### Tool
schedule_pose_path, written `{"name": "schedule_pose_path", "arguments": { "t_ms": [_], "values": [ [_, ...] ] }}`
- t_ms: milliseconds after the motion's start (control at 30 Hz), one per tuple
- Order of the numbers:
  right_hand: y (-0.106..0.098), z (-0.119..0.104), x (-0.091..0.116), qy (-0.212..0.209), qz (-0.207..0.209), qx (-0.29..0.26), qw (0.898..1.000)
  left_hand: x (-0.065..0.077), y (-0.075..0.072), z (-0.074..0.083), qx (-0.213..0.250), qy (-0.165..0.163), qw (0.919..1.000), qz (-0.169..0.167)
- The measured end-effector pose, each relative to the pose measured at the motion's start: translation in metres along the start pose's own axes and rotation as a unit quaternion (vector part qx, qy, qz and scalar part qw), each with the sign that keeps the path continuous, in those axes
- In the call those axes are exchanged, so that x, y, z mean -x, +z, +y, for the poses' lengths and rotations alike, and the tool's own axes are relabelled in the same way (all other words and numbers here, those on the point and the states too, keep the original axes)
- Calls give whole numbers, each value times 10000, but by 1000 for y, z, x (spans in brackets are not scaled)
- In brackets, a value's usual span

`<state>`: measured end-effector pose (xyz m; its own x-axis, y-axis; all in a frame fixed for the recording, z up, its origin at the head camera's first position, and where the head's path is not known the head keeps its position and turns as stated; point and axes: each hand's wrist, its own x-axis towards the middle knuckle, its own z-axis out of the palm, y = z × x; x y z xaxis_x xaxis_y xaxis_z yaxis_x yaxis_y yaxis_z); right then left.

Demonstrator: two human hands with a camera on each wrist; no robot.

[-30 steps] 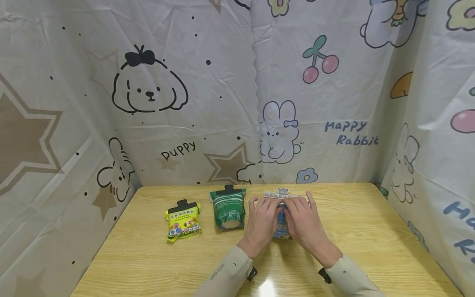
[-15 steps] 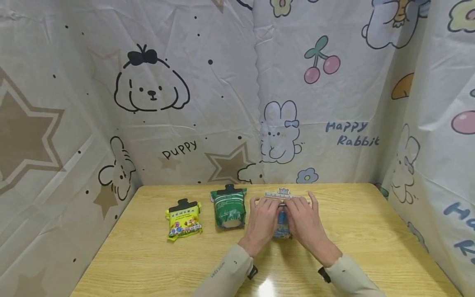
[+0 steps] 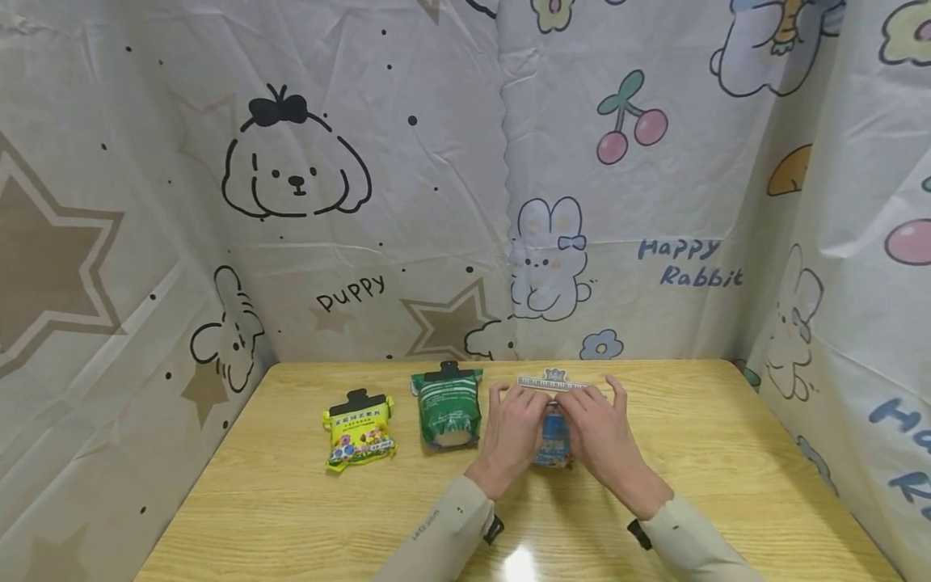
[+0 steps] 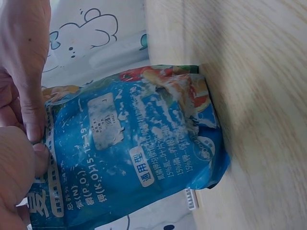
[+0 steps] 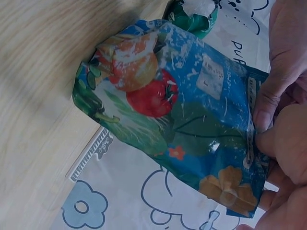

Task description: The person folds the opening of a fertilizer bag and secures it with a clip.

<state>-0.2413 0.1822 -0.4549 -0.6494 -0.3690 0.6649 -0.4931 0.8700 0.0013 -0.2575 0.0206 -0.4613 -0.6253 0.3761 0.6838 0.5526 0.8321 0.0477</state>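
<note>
A blue fertilizer bag (image 3: pixel 555 440) printed with vegetables stands on the table between both hands. My left hand (image 3: pixel 511 432) pinches its top edge from the left, thumb on the near face. From the right, my right hand (image 3: pixel 602 436) pinches the same edge, its thumb close to the other one. In the left wrist view the bag (image 4: pixel 120 139) shows white text and a pale label, and its top edge looks folded at the thumbs. A silver bag clip with a piano-key pattern (image 3: pixel 553 381) lies just behind the hands, touched by neither as far as I can see.
To the left sit a green bag (image 3: pixel 449 412) and a smaller yellow bag (image 3: pixel 360 435), each with a black clip at its top. Patterned cloth (image 3: pixel 436 202) walls off the back and both sides of the wooden table (image 3: pixel 305 517).
Both hands stay nearly in place at the top of the blue bag. More of its blue, printed face shows between them now. The clip and the other bags have not moved.
</note>
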Motion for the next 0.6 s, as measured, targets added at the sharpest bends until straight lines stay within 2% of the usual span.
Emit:
{"name": "schedule_pose_path", "arguments": {
  "t_ms": [267,600],
  "values": [
    [-4,4,-4,-236,50,24,9997,-1,2,-4,34,50,9999,123],
    [-5,7,-6,-153,-33,-118,9998,-1,5,-7,305,116,9993,169]
  ]
}}
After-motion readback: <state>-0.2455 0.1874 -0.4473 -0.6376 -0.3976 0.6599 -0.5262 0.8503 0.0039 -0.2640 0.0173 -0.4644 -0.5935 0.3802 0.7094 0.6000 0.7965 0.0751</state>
